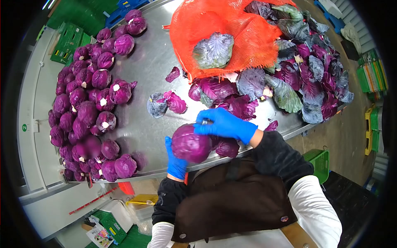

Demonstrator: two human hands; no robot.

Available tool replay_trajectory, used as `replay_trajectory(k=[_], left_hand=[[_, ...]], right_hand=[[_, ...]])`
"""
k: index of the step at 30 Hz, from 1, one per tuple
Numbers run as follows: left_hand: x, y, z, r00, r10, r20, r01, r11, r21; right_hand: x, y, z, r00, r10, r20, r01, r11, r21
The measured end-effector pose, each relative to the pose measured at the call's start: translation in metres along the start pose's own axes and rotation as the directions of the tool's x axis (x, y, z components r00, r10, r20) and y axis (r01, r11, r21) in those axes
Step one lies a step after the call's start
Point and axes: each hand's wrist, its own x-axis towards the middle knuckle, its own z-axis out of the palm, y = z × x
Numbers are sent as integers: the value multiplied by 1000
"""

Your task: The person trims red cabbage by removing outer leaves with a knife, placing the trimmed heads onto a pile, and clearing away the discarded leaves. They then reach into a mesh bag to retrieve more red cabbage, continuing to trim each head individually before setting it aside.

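A round red cabbage rests in my left hand, which wears a blue glove and is wrapped round its lower left side. Over the cabbage's upper right is my right hand, also blue-gloved, its fingers curled. Something small and metallic shows between those fingers; what it is cannot be made out. Another cabbage lies just right of the held one, at the table's near edge. Loose purple leaves lie beyond my right hand. A dark leaf and a purple leaf lie beyond the held cabbage.
Many cabbages are piled on the left of the metal table. A red mesh sack lies at the back, with a leaf on it. Leaves are heaped at the right. A green crate stands below the table's right side.
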Motion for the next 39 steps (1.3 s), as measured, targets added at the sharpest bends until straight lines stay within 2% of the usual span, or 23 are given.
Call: replay_trajectory(k=[2,3,4,5,6,7,8,9,11,12,13,16,17,20,22,30,31,33,34,35,36,37,39], left_hand=[[-3,-14,20,985,23,170,-16,999,-42],[-7,-19,30,943,62,328,-35,996,-88],[-12,-20,34,990,129,66,-144,842,520],[-12,-18,27,987,147,65,-159,839,520],[-11,-17,12,976,-4,219,-5,999,40],[-7,-11,-4,900,-52,432,242,885,-398],[-8,-1,-21,982,20,189,-105,885,454],[-11,-6,9,979,156,129,-116,955,-271],[4,18,14,964,134,229,-44,932,-360],[12,30,-5,975,178,135,-137,953,-272],[14,46,-1,966,203,158,-157,952,-264],[21,102,-3,883,462,-82,-469,870,-152],[27,128,-11,874,482,-64,-486,860,-158],[34,201,-9,877,470,-100,-480,847,-230],[38,247,10,880,452,-147,-472,792,-388],[33,407,17,485,873,-44,-731,377,-569],[31,412,18,440,886,-146,-758,279,-589],[25,405,21,351,920,-174,-929,319,-185],[22,427,-30,597,792,127,-689,587,-425],[32,446,-79,683,564,464,-296,795,-530],[38,410,-42,726,675,132,-649,736,-190],[32,371,6,572,811,-118,-764,580,284],[42,337,8,679,732,-55,-634,623,458]], right_hand=[[-6,22,-9,927,354,-127,-371,915,-159],[-13,36,-12,908,323,-265,-400,858,-323],[-16,39,-14,892,331,-307,-396,901,-180],[-17,38,-12,875,344,-340,-377,926,-33],[-15,36,-3,896,294,-332,-269,956,122],[-11,31,8,913,231,-335,-141,952,272],[-7,23,19,929,288,-232,-191,911,365],[-6,45,42,958,270,-101,-192,860,472],[-14,62,53,959,284,4,-284,957,56],[-25,77,52,963,257,-85,-259,966,-13],[-35,91,53,938,284,-199,-251,952,175],[-70,120,16,809,393,-438,-428,904,20],[-84,142,6,797,291,-530,-297,952,76],[-103,129,-25,689,465,-557,-533,845,46],[-108,157,-11,657,421,-626,-381,901,206],[-108,150,-10,645,427,-634,-495,865,78],[-108,151,-6,635,443,-634,-508,857,90],[-112,153,-1,595,458,-660,-473,864,174],[-110,149,9,521,532,-667,-370,845,385],[-105,138,11,587,544,-599,-186,812,554],[-96,111,7,579,594,-558,-398,804,442],[-99,112,12,632,508,-585,-474,851,226],[-87,79,12,699,502,-509,-489,855,172]])
